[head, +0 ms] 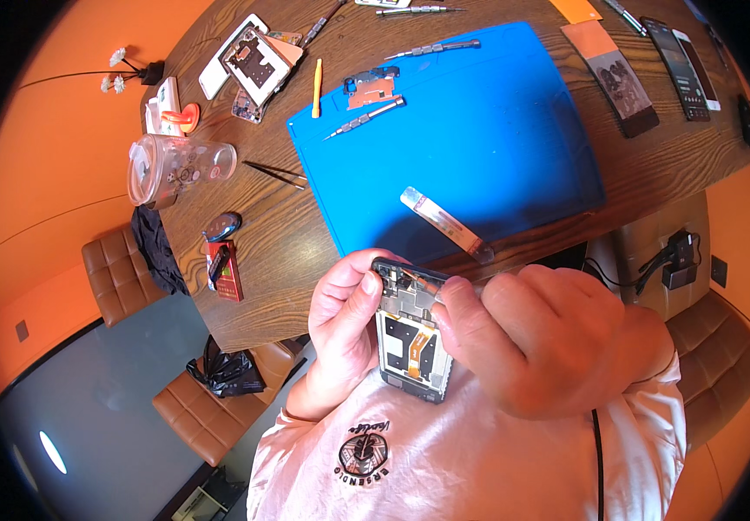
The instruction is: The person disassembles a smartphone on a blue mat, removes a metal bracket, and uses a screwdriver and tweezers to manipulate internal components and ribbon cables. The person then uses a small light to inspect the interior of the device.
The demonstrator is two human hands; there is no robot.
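Note:
A smartphone (pixel 407 306) with its back cover off is held upright and slightly tilted before my chest. Its camera end is at the top, and an orange flex cable (pixel 418 352) crosses its lower half. My left hand (pixel 346 312) grips the left edge, the thumb beside the cameras. At the upper right of the phone, my right hand (pixel 525 338) has its fingers bent and pinches a thin copper-coloured piece (pixel 423 282), most of it hidden by the fingers. A flat pry tool (pixel 443 221) lies beyond on the blue mat (pixel 479 150), its end past the mat's near edge.
Precision screwdrivers (pixel 365 118), phone inner parts (pixel 373 88) and a yellow pry stick (pixel 317 88) lie at the mat's far left. Black tweezers (pixel 275 174) and a clear lidded cup (pixel 183 166) are left of it. Several phones (pixel 678 71) lie far right.

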